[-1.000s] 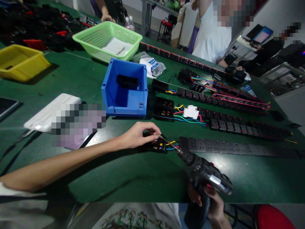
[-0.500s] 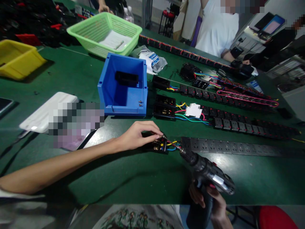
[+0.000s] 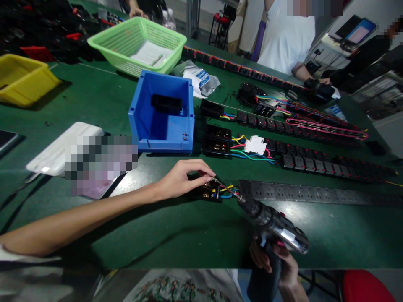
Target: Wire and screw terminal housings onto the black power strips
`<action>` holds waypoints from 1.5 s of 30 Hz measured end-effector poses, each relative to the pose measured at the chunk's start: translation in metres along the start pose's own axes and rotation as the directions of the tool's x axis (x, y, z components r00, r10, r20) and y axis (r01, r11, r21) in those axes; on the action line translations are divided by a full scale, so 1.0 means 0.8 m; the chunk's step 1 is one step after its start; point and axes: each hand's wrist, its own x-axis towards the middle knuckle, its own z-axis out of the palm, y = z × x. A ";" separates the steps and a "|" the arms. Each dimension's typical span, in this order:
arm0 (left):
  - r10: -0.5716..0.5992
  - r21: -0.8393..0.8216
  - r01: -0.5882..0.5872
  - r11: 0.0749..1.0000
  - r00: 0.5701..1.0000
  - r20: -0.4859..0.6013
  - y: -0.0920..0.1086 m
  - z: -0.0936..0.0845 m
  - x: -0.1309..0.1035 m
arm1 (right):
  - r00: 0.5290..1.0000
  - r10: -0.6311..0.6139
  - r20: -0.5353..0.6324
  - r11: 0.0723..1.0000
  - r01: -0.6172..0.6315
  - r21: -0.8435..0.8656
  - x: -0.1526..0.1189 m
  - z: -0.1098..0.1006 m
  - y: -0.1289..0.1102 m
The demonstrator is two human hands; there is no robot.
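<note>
My right hand point(image 3: 277, 260) grips the handle of a black cordless drill point(image 3: 273, 224), a finger by its trigger. The drill's long thin bit points up and left to the fingertips of my left hand point(image 3: 185, 178). There my left thumb and fingers pinch together at the bit's tip; whatever small thing lies between them is too small to make out. Just under those fingertips lies a small black open housing point(image 3: 210, 193) with brass-coloured parts inside, partly covered by my hand. Yellow, blue and red wires point(image 3: 231, 191) run from it to a long black socket strip point(image 3: 283, 192).
Beyond my left hand stands a blue bin point(image 3: 163, 144) with a black part and small screws. Several wired socket strips point(image 3: 311, 165) lie to the right. A white power bank point(image 3: 59, 155), a yellow bin point(image 3: 28, 86) and a green basket point(image 3: 138, 35) are around. Another person point(image 3: 286, 37) is across the table.
Almost nothing differs. The drill and my right hand have shifted very slightly up, and the bit's tip remains at my left fingertips.
</note>
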 end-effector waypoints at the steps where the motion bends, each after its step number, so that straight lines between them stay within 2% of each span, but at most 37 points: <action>1: 0.000 -0.004 0.000 1.000 1.000 -0.001 0.000 0.000 0.000 | 1.000 -0.004 0.003 1.000 0.004 0.005 0.000 0.000 0.000; 10: -0.041 -0.080 0.039 0.996 0.999 -0.033 -0.001 0.004 -0.003 | 0.999 -0.001 0.035 1.000 0.000 0.019 0.002 0.001 0.000; 17: -0.049 -0.095 0.048 0.994 0.999 -0.011 -0.002 0.004 -0.004 | 0.999 0.007 0.039 1.000 -0.007 -0.011 0.001 0.000 0.001; 28: -0.089 -0.196 0.086 0.977 0.996 -0.007 -0.002 0.007 -0.003 | 1.000 -0.011 -0.010 0.998 0.010 -0.055 -0.002 -0.007 0.004; 39: -0.029 -0.175 0.031 0.984 0.999 0.014 -0.002 0.005 -0.004 | 1.000 -0.010 -0.006 0.999 0.010 -0.051 -0.001 -0.008 0.005; 45: 0.068 -0.059 -0.067 0.996 0.998 0.017 0.001 -0.001 -0.002 | 1.000 -0.005 -0.013 0.998 0.004 -0.062 -0.002 -0.007 0.004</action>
